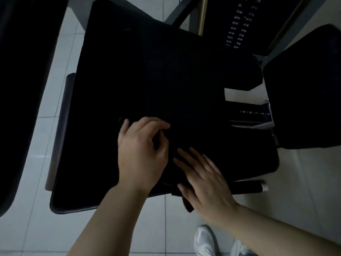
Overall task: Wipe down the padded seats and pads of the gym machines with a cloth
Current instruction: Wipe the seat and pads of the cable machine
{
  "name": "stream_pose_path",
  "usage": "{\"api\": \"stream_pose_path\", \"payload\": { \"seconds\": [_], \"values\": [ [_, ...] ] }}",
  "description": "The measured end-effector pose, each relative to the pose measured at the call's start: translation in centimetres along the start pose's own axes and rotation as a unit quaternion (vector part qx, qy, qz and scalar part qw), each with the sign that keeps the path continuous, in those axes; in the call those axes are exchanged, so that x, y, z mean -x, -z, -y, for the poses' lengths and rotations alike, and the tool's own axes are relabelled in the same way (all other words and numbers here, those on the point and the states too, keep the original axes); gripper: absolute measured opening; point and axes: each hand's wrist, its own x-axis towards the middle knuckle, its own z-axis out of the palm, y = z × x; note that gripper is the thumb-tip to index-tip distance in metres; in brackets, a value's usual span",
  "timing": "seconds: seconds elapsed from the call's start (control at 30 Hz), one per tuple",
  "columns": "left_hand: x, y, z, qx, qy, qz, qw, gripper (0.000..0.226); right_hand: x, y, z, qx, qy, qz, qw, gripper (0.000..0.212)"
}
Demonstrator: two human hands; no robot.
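Pinching a dark cloth (167, 143) on the padded seat (147, 80), the left hand (142, 150) curls; the right hand (204, 180) presses flat, fingers straight.

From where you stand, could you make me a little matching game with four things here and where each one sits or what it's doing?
Things:
1. left hand
2. right hand
3. white shoe
4. weight stack

Places or states:
A. top of view, numbered labels
B. fingers straight, flat on the seat pad
C. on the tiled floor, bottom of view
D. fingers curled, pinching dark cloth

Pairs: 1-D, 2-B, 3-C, 4-A
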Motion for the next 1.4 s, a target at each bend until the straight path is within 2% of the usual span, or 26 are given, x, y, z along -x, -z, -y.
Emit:
{"api": "stream_pose_path", "payload": {
  "seconds": [0.1,0.23,0.3,0.4,0.53,0.6,0.67,0.8,0.87,0.93,1.0,1.07,1.13,1.23,1.33,1.4],
  "values": [
    [0.8,0.4,-0.1,-0.067,0.046,0.036,0.996,0.026,-5.7,1.2,0.5,-0.026,-0.075,-0.033,0.996,0.054],
    [1.4,-0.1,0.5,-0.052,0.111,0.021,0.992,0.028,-15.6,2.7,-0.5,-0.030,-0.160,-0.054,0.985,0.054],
    [1.5,-0.6,0.7,-0.045,0.127,0.012,0.991,0.030,-17.2,2.6,-0.8,-0.033,-0.179,-0.073,0.981,0.054],
    [1.6,-0.9,0.7,-0.034,0.143,0.006,0.989,0.031,-12.2,1.1,0.8,-0.026,-0.152,-0.093,0.984,0.055],
    [1.8,-0.9,0.4,-0.030,0.152,-0.013,0.988,0.031,-0.9,-0.3,1.7,0.014,-0.050,-0.010,0.999,0.052],
    [1.8,-0.9,0.4,-0.035,0.153,-0.015,0.988,0.030,0.0,-0.1,-0.1,0.022,-0.017,0.003,1.000,0.052],
    [1.8,-1.2,0.5,-0.039,0.149,-0.020,0.988,0.029,-3.1,0.8,-1.8,0.020,-0.052,-0.009,0.998,0.054],
    [1.6,-2.0,-0.1,-0.078,0.138,-0.038,0.987,0.028,-12.4,2.7,-3.9,-0.002,-0.195,-0.062,0.979,0.054],
    [0.9,-2.6,-0.7,-0.095,0.145,-0.039,0.984,0.028,-14.1,2.6,-4.1,0.000,-0.219,-0.081,0.972,0.054],
    [0.2,-3.6,-1.2,-0.106,0.115,-0.043,0.987,0.029,-12.1,1.8,-3.9,0.000,-0.208,-0.084,0.975,0.055],
    [-0.4,-5.0,-1.7,-0.099,0.078,-0.035,0.991,0.031,-7.2,1.0,-3.2,0.010,-0.158,-0.077,0.984,0.056],
    [-0.6,-6.6,-2.0,-0.097,0.051,-0.013,0.994,0.029,-1.1,0.2,-3.6,0.026,-0.114,-0.065,0.991,0.055],
    [-0.5,-7.8,-2.1,-0.133,0.025,0.017,0.991,0.025,3.0,0.2,-5.8,0.020,-0.115,-0.037,0.992,0.057],
    [-0.2,-8.6,-2.0,-0.169,0.015,0.030,0.985,0.022,1.4,0.9,-10.1,0.006,-0.212,-0.069,0.975,0.060],
    [-0.1,-8.8,-2.0,-0.185,0.008,0.026,0.982,0.023,-5.6,2.2,-12.5,-0.025,-0.358,-0.089,0.929,0.053],
    [-0.2,-8.9,-2.1,-0.198,0.008,0.027,0.980,0.023,-7.4,2.2,-12.2,-0.044,-0.376,-0.133,0.916,0.049]
  ]
}}
